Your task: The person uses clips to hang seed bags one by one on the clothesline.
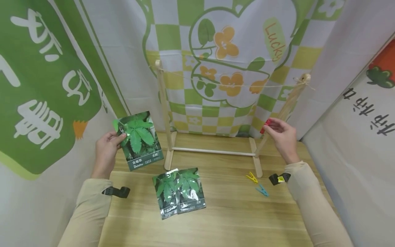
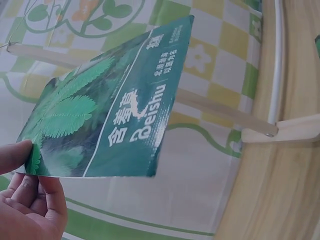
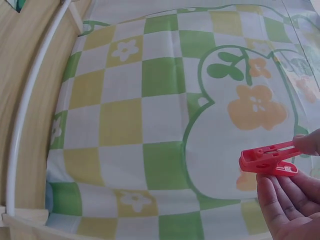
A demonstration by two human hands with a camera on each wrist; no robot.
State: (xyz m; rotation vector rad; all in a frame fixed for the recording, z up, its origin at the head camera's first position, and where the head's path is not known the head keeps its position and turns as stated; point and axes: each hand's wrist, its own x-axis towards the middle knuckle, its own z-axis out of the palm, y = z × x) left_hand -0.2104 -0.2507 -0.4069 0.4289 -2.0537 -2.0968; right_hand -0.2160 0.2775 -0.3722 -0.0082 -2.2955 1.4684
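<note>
Pale wood-grain worktop (image 1: pixel 234 223) is enclosed at the sides by printed cloths (image 1: pixel 37 137). Nearest, two glossy leaf-picture packets (image 1: pixel 191 188) are laid overlapping; to their right, a yellow clothespin (image 1: pixel 252 177) and a blue clothespin (image 1: pixel 262 190) are set just beside each other. Above the worktop, a third packet (image 1: pixel 140 147) is pinched at its left edge by the left hand (image 1: pixel 106 152); it could be swung or dropped if that one-edged hold were loosened. A red clothespin (image 1: pixel 266 126) is pinched between the thumb and fingers of the right hand (image 1: pixel 284 137), and could be sprung loose if squeezed off-centre. Beyond, a thin string (image 1: pixel 240 85) is stretched across a wooden frame (image 1: pixel 165 113), which might be tipped by a hard tug. Behind, a checked cloth (image 1: pixel 168 37) is hung; against its pattern the string could be misjudged.
</note>
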